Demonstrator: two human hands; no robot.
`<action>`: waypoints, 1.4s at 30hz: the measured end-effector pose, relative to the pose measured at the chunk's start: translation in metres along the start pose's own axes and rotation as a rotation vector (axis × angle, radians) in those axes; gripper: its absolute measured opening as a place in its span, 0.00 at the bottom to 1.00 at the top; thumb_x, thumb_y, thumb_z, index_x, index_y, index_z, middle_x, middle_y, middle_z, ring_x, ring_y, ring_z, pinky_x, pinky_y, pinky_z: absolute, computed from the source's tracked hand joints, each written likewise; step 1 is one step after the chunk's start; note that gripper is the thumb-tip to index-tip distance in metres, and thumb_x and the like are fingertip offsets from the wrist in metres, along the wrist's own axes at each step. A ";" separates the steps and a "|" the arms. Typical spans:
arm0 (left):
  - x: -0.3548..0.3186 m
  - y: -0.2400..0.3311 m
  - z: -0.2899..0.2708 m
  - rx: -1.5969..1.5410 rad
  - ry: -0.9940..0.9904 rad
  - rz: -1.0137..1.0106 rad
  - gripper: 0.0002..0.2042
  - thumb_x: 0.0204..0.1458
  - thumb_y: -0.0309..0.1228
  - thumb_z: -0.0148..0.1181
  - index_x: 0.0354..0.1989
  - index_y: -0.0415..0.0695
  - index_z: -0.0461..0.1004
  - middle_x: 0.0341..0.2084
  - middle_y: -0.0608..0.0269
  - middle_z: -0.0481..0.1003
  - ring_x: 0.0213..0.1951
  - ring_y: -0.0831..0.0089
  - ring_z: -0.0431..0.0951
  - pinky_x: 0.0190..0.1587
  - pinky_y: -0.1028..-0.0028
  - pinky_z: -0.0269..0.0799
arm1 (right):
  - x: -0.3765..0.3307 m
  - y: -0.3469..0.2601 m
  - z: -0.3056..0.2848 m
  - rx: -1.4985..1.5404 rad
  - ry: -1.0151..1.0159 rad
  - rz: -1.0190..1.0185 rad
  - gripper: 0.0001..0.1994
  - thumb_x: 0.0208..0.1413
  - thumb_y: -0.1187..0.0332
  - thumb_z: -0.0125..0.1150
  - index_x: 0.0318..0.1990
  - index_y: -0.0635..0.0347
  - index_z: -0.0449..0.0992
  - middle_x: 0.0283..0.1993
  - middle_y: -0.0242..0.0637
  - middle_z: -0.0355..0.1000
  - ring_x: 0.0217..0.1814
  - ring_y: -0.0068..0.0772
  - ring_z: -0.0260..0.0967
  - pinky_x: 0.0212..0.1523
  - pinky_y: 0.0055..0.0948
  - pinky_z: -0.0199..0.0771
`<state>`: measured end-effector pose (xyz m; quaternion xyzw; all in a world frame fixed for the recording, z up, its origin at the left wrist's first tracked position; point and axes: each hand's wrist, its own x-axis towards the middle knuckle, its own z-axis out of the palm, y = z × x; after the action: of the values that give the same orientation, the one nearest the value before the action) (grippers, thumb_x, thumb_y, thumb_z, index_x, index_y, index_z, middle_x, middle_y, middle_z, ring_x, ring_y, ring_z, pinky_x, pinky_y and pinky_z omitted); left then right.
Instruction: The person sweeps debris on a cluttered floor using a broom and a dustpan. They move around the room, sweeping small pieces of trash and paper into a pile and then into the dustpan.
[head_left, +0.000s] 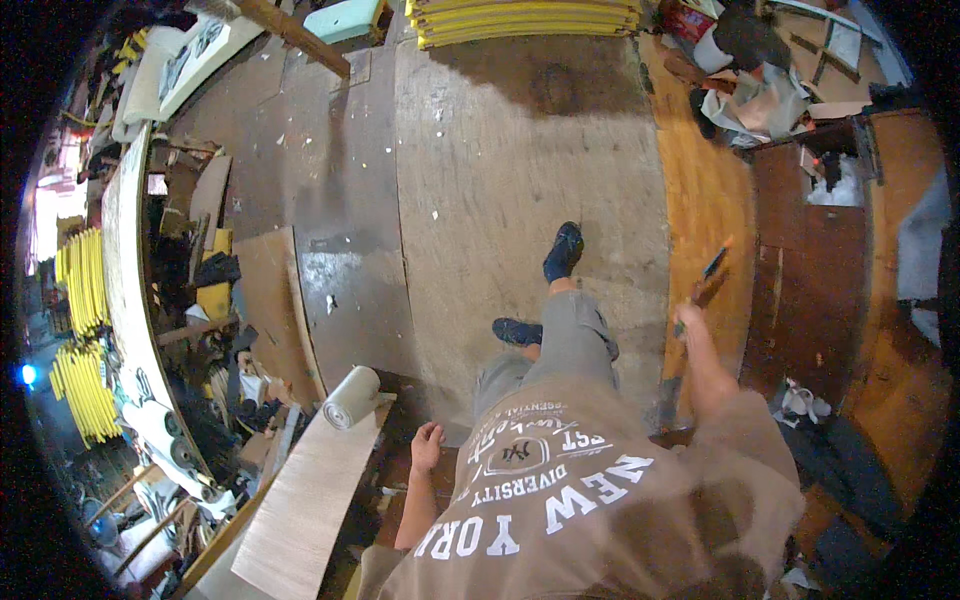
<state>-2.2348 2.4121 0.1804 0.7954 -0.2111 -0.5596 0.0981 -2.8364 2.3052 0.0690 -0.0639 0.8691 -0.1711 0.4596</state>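
Note:
My right hand (688, 318) is out to the right at the end of a bent arm, closed round a slim dark tool (715, 262) with an orange tip. A bit of green shows at the grip; the tool's exact kind I cannot make out. Low on the left side hangs my left hand (428, 447), its fingers curled in and nothing seen in them. Closest to it is a pale board (310, 500), with a white roll of sheet material (352, 398) lying on its far end. The hand and the roll are apart.
I stand on a worn plywood floor (500, 180). Stacked yellow slats (520, 22) lie at the far end. Brown wooden cabinets (800, 280) line the right, below heaped plastic bags (755, 105). Shelving on the left holds yellow bundles (82, 280) and scraps; a wooden post (300, 38) stands far left.

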 end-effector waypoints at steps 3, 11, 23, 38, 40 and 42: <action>0.015 -0.008 -0.016 -0.163 0.083 -0.026 0.14 0.49 0.30 0.53 0.42 0.34 0.65 0.28 0.64 0.70 0.26 0.81 0.69 0.28 0.81 0.68 | 0.074 -0.041 0.103 -0.035 -0.163 -0.051 0.06 0.46 0.67 0.51 0.31 0.56 0.64 0.17 0.27 0.60 0.15 0.24 0.55 0.16 0.28 0.56; 0.023 0.073 0.010 -0.234 -0.022 -0.049 0.14 0.49 0.29 0.53 0.42 0.35 0.65 0.27 0.65 0.70 0.26 0.81 0.68 0.27 0.83 0.64 | -0.029 -0.270 0.275 0.151 -1.054 -0.011 0.05 0.47 0.66 0.50 0.28 0.53 0.63 0.17 0.26 0.59 0.13 0.21 0.55 0.13 0.25 0.56; 0.061 0.232 0.075 0.160 -0.038 0.043 0.16 0.48 0.31 0.53 0.42 0.33 0.66 0.35 0.58 0.71 0.35 0.74 0.71 0.41 0.77 0.65 | 0.034 -0.249 0.020 0.232 -0.293 -0.034 0.14 0.48 0.71 0.48 0.44 0.55 0.63 0.16 0.27 0.56 0.13 0.22 0.53 0.12 0.23 0.55; 0.236 0.474 -0.005 -0.080 -0.008 0.087 0.09 0.49 0.28 0.51 0.39 0.40 0.67 0.24 0.67 0.69 0.25 0.81 0.67 0.24 0.83 0.62 | 0.067 -0.489 0.141 0.307 -0.735 -0.120 0.12 0.46 0.71 0.53 0.40 0.57 0.63 0.16 0.28 0.58 0.13 0.19 0.54 0.11 0.22 0.54; 0.238 0.528 0.007 -0.059 -0.013 0.101 0.10 0.50 0.28 0.51 0.40 0.40 0.66 0.26 0.67 0.69 0.25 0.81 0.67 0.26 0.83 0.63 | 0.065 -0.490 0.110 0.485 -0.671 -0.079 0.12 0.46 0.71 0.54 0.40 0.56 0.63 0.16 0.27 0.58 0.13 0.19 0.54 0.11 0.23 0.54; 0.241 0.567 0.011 0.019 -0.040 0.136 0.11 0.50 0.29 0.52 0.41 0.39 0.66 0.27 0.66 0.70 0.26 0.81 0.67 0.28 0.83 0.63 | 0.087 -0.488 0.084 0.570 -0.487 -0.054 0.15 0.47 0.71 0.53 0.44 0.57 0.63 0.17 0.29 0.59 0.13 0.21 0.55 0.12 0.24 0.56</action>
<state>-2.3044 1.8000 0.1940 0.7688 -0.2717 -0.5655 0.1242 -2.8397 1.8067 0.1311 0.0049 0.6498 -0.3978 0.6477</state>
